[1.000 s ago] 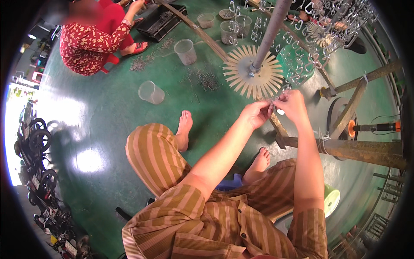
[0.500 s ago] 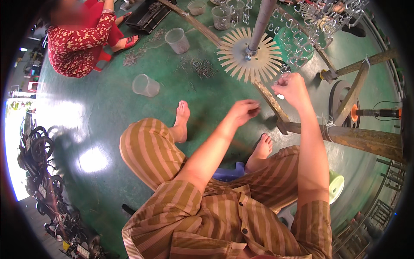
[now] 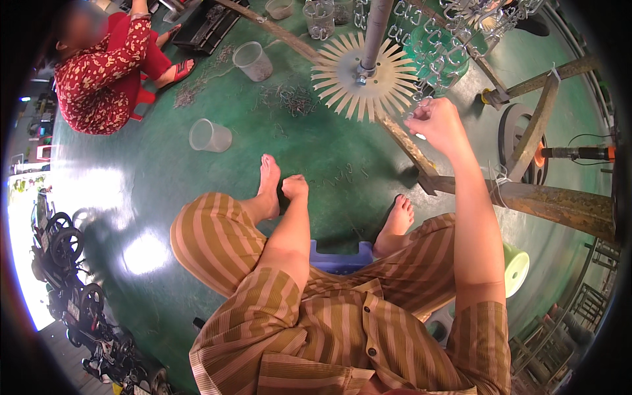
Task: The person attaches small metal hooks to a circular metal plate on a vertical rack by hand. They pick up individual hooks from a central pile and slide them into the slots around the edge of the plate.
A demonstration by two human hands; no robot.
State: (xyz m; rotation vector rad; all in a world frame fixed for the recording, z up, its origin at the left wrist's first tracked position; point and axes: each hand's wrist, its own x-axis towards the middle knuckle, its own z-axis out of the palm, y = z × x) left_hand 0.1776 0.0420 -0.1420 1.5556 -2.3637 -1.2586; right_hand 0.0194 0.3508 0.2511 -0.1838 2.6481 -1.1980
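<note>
A toothed metal disc (image 3: 339,89) sits on a grey shaft, its narrow teeth fanning outward. My right hand (image 3: 438,125) is raised at the disc's right edge, fingers pinched on a small metal hook (image 3: 409,116) that they partly hide. A small white piece (image 3: 420,136) shows by its thumb; I cannot tell what it is. Bent metal hooks (image 3: 454,62) dangle just beyond that hand. Low over the floor beside my left foot, my left hand (image 3: 296,187) is curled closed, and whatever it may hold is hidden.
Loose metal pieces (image 3: 293,100) lie heaped on the green floor near clear plastic tubs (image 3: 210,136). Rusty metal legs (image 3: 553,209) stand to the right, beside a black wheel (image 3: 523,141). A person in red (image 3: 105,82) sits at the far left by a black crate (image 3: 209,29).
My left hand has swung left and down from near the disc's stand to beside my left foot, its fingers now curled. My right hand stays at the disc's edge. The view has shifted slightly.
</note>
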